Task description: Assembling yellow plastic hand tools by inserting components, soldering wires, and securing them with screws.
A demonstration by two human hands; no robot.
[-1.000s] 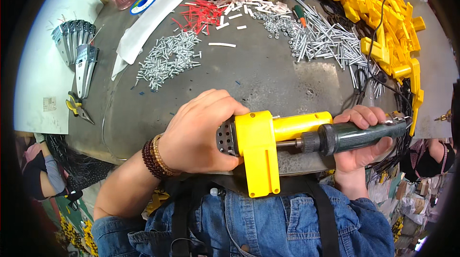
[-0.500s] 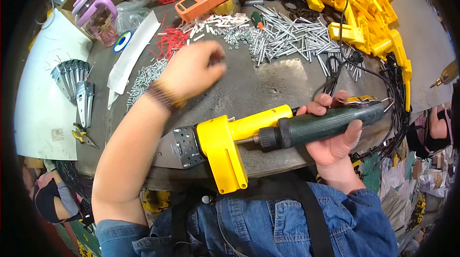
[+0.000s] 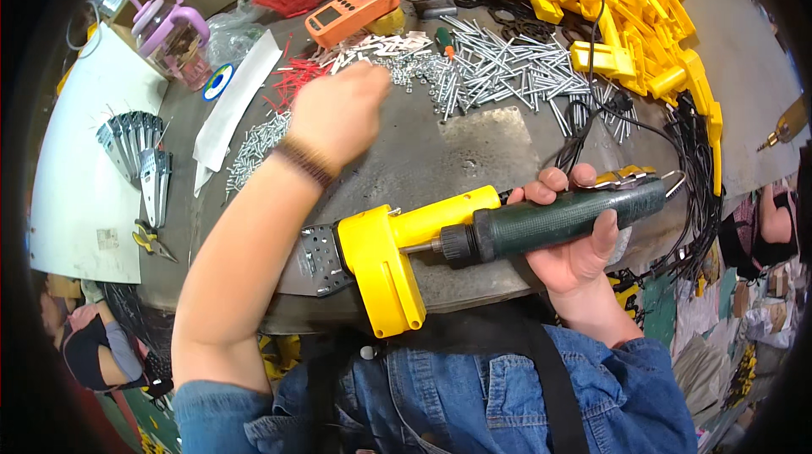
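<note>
Off the yellow housing (image 3: 372, 268) now, the left hand (image 3: 338, 111) blurs beside the nuts (image 3: 414, 73), its grip beyond my telling, while the nearer right hand (image 3: 571, 264) holds the green screwdriver (image 3: 550, 219), axis running left to that housing at the table edge (image 3: 474, 289)

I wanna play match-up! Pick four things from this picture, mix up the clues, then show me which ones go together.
Things:
1. Power screwdriver
2. Yellow casing
3. Meter
4. Jug

Clues:
A. Mostly orange
B. See-through, with purple parts
C. Held in the right hand
D. Has a metal piece full of holes sticking out

Right pairs: 1-C, 2-D, 3-A, 4-B
</note>
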